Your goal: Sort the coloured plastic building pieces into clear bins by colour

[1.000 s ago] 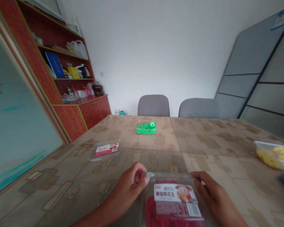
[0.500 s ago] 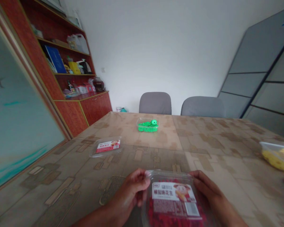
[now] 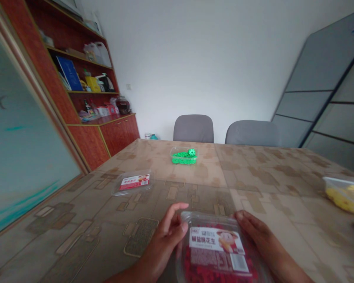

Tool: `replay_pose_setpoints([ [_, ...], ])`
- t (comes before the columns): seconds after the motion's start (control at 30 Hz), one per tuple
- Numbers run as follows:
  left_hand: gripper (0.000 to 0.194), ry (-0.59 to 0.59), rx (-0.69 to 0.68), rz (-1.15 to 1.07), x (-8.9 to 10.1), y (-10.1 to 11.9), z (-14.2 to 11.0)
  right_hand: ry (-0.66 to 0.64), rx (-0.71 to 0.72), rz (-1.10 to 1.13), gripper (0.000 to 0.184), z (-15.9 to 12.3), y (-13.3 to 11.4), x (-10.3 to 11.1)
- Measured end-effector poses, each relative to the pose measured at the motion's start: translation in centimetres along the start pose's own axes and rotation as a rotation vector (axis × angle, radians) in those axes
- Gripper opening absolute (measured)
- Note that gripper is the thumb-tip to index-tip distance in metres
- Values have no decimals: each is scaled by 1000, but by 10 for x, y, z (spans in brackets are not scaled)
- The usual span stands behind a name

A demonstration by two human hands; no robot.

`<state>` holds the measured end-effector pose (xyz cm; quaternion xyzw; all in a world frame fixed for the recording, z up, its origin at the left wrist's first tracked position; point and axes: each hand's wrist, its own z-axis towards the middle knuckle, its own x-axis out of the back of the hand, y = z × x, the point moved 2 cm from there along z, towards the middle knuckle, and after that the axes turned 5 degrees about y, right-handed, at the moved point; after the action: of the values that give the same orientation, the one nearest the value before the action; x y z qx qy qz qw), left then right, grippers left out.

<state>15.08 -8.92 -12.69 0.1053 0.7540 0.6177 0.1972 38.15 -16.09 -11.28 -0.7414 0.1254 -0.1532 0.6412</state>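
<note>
Since the previous frame, the left hand (image 3: 166, 239) has raised its index finger off the far-left corner of the clear, labelled plastic box of red pieces (image 3: 220, 249), apparently loosening its hold there. That box lies between both hands, over the brown patterned surface (image 3: 262, 204). Left fingers are parted, thumb at that corner; the right hand (image 3: 261, 236) curves along the box's far-right corner, but I cannot tell whether its fingers grip. Beyond the box stands a clear plastic tub of green pieces (image 3: 183, 161).
</note>
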Motion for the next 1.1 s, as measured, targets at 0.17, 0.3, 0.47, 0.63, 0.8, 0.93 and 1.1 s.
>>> replay_pose_setpoints([
  [0.17, 48, 45, -153, 195, 3, -5, -2, 30, 8, 19, 51, 4, 1, 0],
  [0.3, 44, 117, -312, 427, 5, -1, -5, 28, 30, 7, 53, 3, 1, -1],
  [0.47, 37, 92, -315, 585, 4, 3, -5, 47, 52, -67, 51, -2, -4, -3],
  [0.63, 33, 30, -263, 493, -1, 5, -3, 49, 69, -113, 51, -7, -12, -5],
  [0.8, 35, 5, -268, 541, -1, 7, -4, 44, 96, -138, 56, -5, -13, -3],
  [0.93, 45, 56, -249, 701, 6, 4, -6, 41, 42, -231, 68, 1, -11, 10],
  [1.1, 57, -40, -653, 930, 11, 18, -11, 150, 246, -408, 63, -3, -21, 26],
])
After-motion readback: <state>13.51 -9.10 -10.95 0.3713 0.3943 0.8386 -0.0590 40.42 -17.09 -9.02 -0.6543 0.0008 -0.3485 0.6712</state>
